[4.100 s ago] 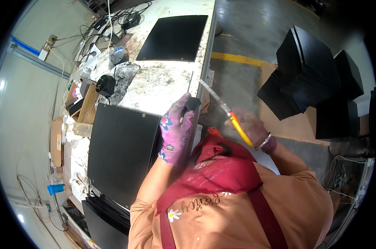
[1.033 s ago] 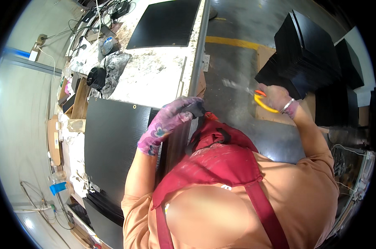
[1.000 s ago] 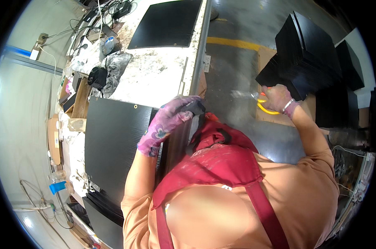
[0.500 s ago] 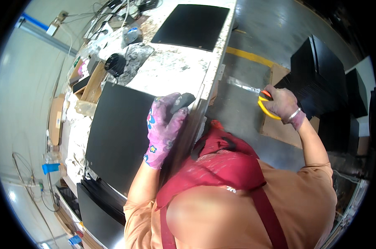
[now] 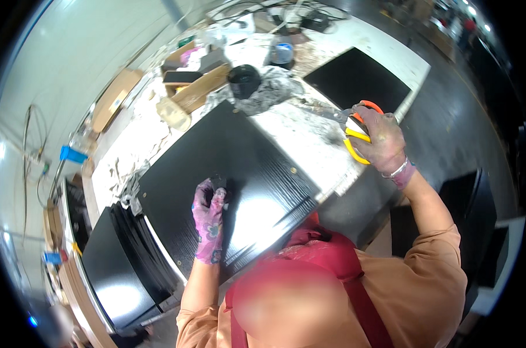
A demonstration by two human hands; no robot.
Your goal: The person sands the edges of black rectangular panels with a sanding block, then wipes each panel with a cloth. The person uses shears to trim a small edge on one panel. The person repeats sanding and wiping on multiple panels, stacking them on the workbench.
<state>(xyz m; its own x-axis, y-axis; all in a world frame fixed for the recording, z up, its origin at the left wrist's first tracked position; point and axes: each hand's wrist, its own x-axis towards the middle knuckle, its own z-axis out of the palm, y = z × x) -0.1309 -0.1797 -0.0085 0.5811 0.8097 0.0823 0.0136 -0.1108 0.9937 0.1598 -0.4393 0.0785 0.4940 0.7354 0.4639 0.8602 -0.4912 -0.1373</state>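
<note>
My left hand (image 5: pixel 208 214), in a pink flowered glove, is closed with its fingertips round a small dark piece (image 5: pixel 218 182). It is over the large black panel (image 5: pixel 216 139), which lies on the white work table and shines with reflected light. What the dark piece is, I cannot make out. My right hand (image 5: pixel 384 138), in a stained glove with a bracelet at the wrist, grips scissors (image 5: pixel 357 155) with yellow and orange handles. The scissors are raised above the table's right side, their blades blurred and pointing left.
Another black panel (image 5: pixel 358 80) lies at the far right of the table. Beyond the large panel are a black cup (image 5: pixel 243 81), a crumpled rag (image 5: pixel 274 90), a bottle (image 5: pixel 282 53) and a wooden box (image 5: pixel 199 90). Black panels are stacked at lower left (image 5: pixel 112 269) and right (image 5: pixel 469 197).
The view has turned toward the table. My right hand has brought the scissors from over the floor to above the table. My left hand has moved from the panel's edge to over its middle.
</note>
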